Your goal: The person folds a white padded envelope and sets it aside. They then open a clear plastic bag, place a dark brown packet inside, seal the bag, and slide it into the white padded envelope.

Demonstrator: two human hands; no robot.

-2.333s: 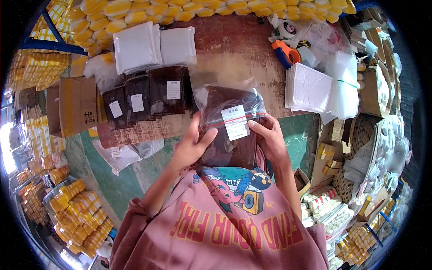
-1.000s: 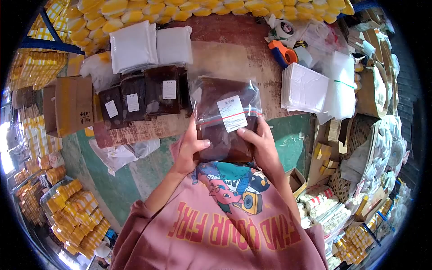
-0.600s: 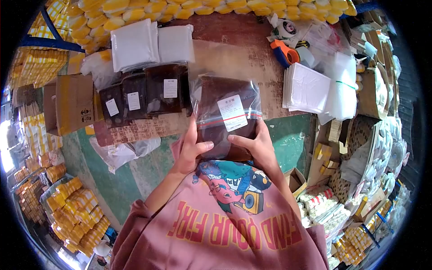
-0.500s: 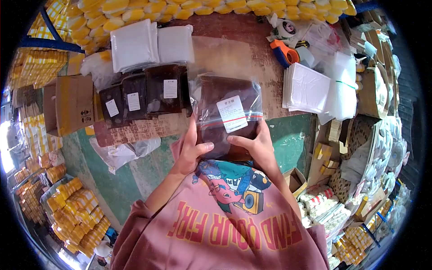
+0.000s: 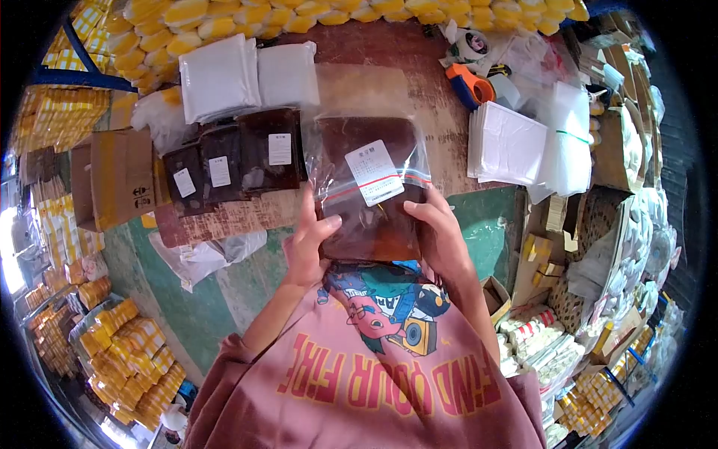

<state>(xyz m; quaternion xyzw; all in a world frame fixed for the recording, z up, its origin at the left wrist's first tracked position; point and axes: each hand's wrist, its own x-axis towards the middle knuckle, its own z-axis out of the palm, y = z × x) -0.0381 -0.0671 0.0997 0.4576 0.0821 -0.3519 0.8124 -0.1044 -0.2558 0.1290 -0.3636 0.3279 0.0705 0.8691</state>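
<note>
Both hands hold a clear zip bag point(image 5: 370, 232) with a dark brown slab inside, in front of my shirt. It has a white printed label point(image 5: 374, 172) on its face and a red line across it. My left hand point(image 5: 305, 239) grips the lower left side, thumb on the front. On the lower right side, my right hand point(image 5: 441, 228) is closed the same way, its fingers mostly hidden behind. Beyond the bag, a flat translucent bag point(image 5: 363, 86) lies on the table.
Several labelled dark brown packs point(image 5: 269, 168) lie on the table point(image 5: 430, 142) to the left, before white wrapped packs point(image 5: 218, 78). At right are an orange-and-blue tape dispenser point(image 5: 470, 86), white sleeves point(image 5: 505, 146) and a banded clear stack point(image 5: 566, 138). Yellow packs point(image 5: 299, 19) line the back.
The brown bag has shifted slightly left, and its lower part catches more light. My right thumb has slid from its front toward the right edge.
</note>
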